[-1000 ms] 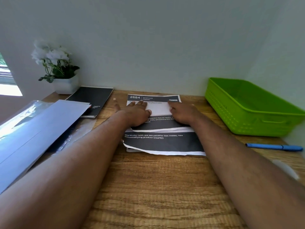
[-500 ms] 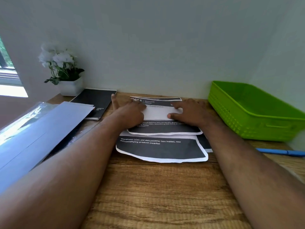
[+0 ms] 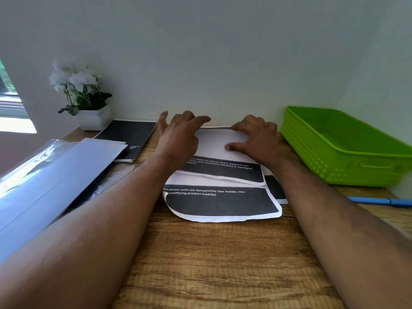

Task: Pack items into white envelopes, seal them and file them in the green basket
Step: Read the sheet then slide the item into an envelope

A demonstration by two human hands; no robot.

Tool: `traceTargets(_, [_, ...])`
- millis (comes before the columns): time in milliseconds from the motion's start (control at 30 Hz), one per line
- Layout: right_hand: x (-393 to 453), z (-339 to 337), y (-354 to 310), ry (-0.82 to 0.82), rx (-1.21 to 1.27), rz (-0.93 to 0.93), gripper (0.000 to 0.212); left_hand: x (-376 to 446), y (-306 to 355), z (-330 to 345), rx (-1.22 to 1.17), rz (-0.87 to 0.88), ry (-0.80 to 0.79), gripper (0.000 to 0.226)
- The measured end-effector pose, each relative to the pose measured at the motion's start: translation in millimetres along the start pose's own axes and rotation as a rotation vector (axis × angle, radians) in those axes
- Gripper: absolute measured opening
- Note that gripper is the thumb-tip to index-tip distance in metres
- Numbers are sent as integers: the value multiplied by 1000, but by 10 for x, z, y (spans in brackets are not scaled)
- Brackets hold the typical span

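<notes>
A stack of printed sheets with black bands lies on the wooden desk by the wall. Its top sheet is folded over, white side up. My right hand presses flat on the fold's right end. My left hand hovers at the fold's left end, fingers lifted and spread. White envelopes lie in a clear sleeve at the left, partly under my left forearm. The green basket stands at the right, nothing visible inside it.
A black notebook lies beside a white potted plant at the back left. A blue pen rests in front of the basket. The wall runs close behind the papers. Bare wood fills the near desk.
The top sheet's far part has been folded over, hiding its header. My left hand has lifted off the paper; my right hand stays pressing. The view has tilted slightly.
</notes>
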State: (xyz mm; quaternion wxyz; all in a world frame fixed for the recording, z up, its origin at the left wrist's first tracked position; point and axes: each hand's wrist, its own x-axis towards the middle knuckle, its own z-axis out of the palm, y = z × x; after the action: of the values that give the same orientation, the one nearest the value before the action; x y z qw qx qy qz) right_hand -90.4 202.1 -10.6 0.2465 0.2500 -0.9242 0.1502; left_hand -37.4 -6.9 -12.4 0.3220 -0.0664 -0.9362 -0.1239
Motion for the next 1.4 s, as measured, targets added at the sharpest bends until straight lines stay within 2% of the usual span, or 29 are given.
traceTargets(67, [-3, -17, -19, 109, -9, -46, 26, -5, -2, 14, 26, 23, 51, 56])
traceTargets(133, [-20, -3, -28, 140, -48, -86, 14, -19, -14, 30, 55, 21, 18, 48])
traceTargets(367, [-24, 44, -69, 22, -90, -76, 2, -23, 88, -24, 134, -97, -237, 42])
traceTargets(533, [-51, 10, -145, -244, -59, -85, 12, -51, 136, -7, 170, -151, -450, 39])
traceTargets(633, [-59, 3, -150, -296, 66, -53, 16, -40, 168, 4, 136, -161, -431, 39])
traceTargets(700, [-47, 17, -146, -305, 102, -42, 21, -58, 128, 70, 32, -144, -418, 47])
traceTargets(767, [-37, 17, -145, -307, 95, -29, 23, -83, 84, 135, -71, -119, -513, 57])
traceTargets(833, [-21, 9, -157, -333, 109, -19, 23, -86, 51, 179, -38, -81, -624, 56])
traceTargets(967, [71, -166, -289, -460, 51, 24, 23, -81, 71, 187, 34, -55, -674, 53])
traceTargets(1100, [223, -252, -609, -298, 141, 67, 30, -67, 63, 205, 59, -58, -678, 55])
traceTargets(1267, [132, 166, -817, -374, 183, 194, 20, -58, 72, 230, 58, -55, -689, 57])
traceTargets(1400, [52, 333, -736, -351, 314, 271, 25, -25, 60, 258, 38, -110, -697, 55])
